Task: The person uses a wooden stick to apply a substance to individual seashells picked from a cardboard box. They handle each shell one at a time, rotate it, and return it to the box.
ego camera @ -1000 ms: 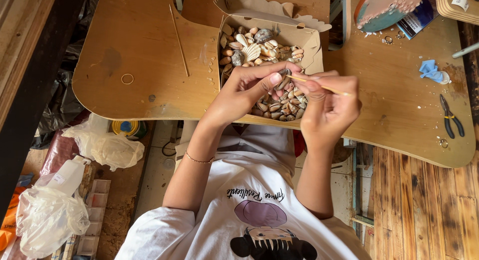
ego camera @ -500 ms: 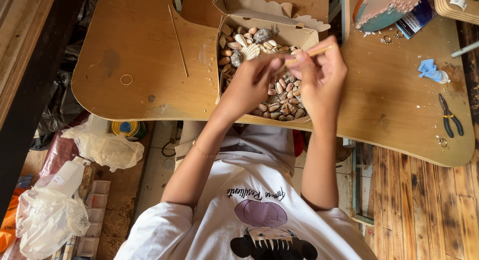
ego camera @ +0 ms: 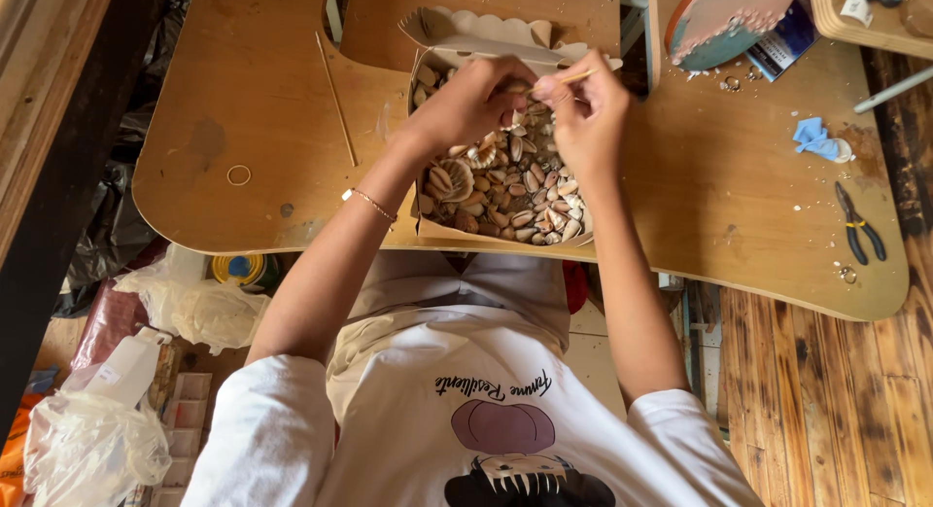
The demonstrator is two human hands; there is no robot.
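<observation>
An open cardboard box [ego camera: 457, 44] full of several small seashells [ego camera: 505, 191] sits on the wooden table [ego camera: 253, 108] in front of me. Both my hands are over the far half of the box, close together. My right hand [ego camera: 583, 108] pinches a thin wooden stick [ego camera: 573, 76] that points right. My left hand [ego camera: 471, 104] has its fingers closed right next to the stick's tip, seemingly on a small shell, which is hidden by the fingers. A thin bracelet [ego camera: 372, 204] circles my left wrist.
A long thin stick [ego camera: 335, 99] and a rubber band [ego camera: 238, 174] lie left of the box. Pliers [ego camera: 857, 225], a blue scrap [ego camera: 814, 138] and a round teal plate [ego camera: 724, 21] lie to the right. Plastic bags [ego camera: 92, 449] sit on the floor at left.
Both hands moved from the near side of the box to its far half. The right hand still pinches the stick, and the hands stay close together.
</observation>
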